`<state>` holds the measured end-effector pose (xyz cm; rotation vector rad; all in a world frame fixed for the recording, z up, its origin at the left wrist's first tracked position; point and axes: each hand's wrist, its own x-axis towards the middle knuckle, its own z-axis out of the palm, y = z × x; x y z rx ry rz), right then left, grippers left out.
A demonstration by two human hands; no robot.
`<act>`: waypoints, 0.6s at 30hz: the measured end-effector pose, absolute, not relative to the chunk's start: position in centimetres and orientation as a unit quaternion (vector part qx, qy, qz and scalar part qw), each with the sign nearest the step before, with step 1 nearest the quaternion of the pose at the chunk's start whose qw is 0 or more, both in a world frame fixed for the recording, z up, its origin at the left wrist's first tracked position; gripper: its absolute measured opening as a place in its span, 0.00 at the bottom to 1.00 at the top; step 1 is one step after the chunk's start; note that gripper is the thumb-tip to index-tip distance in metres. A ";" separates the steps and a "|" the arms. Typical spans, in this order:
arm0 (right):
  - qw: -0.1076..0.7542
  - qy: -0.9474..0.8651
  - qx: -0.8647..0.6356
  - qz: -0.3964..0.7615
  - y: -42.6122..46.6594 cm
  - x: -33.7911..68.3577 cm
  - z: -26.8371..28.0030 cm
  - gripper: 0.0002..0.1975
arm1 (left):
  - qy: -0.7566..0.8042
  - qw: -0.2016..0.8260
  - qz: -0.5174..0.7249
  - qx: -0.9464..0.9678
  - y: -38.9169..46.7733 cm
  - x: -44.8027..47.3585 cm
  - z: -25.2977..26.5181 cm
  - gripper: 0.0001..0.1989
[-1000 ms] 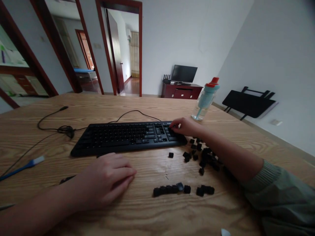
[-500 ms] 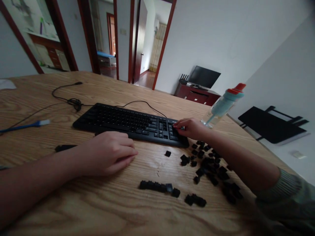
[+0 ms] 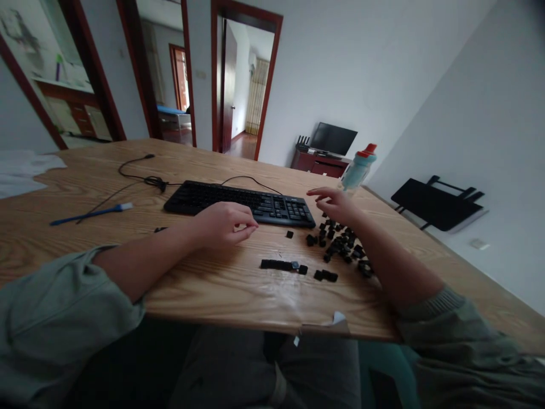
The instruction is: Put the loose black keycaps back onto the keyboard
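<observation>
A black keyboard [image 3: 293, 211] lies on the wooden table [image 3: 238, 295], its number pad toward the right. Just in front of its middle is my left hand [image 3: 225, 223], thumb and fingertips closed together; anything between them is too small to make out. My right hand [image 3: 334, 203] hovers past the keyboard's right end, fingers apart and the index finger stretched out to the left. Below it lies a loose heap of black keycaps [image 3: 340, 245]. A short row of keycaps [image 3: 276, 264] sits nearer the table's front edge, and a single keycap [image 3: 289, 234] lies between row and keyboard.
A bottle with a red lid [image 3: 360, 166] stands behind my right hand. On the left lie a blue-handled brush [image 3: 91, 215], a coiled cable [image 3: 155, 182] and white cloth or paper [image 3: 25, 173]. A torn strip [image 3: 326, 328] marks the table's front edge.
My right hand has lifted off the number pad, its index finger now extended. My left hand's fingertips have come together. The view has shifted, now taking in the table's front edge and my lap.
</observation>
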<state>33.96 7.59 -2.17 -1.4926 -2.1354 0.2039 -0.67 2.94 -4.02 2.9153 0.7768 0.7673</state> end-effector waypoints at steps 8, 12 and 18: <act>0.055 -0.803 -0.520 0.286 1.4 38.1 -1.1 0.26 | 0.330 0.003 0.258 0.908 4.1 -0.6 -3.0 0.15; -0.020 -0.810 -0.492 0.320 1.2 37.1 -1.9 0.27 | 0.351 -0.002 0.243 0.904 5.0 0.2 -3.4 0.15; -0.025 -0.817 -0.487 0.308 1.5 36.5 -2.5 0.16 | 0.354 -0.005 0.237 0.905 5.7 1.5 -3.7 0.14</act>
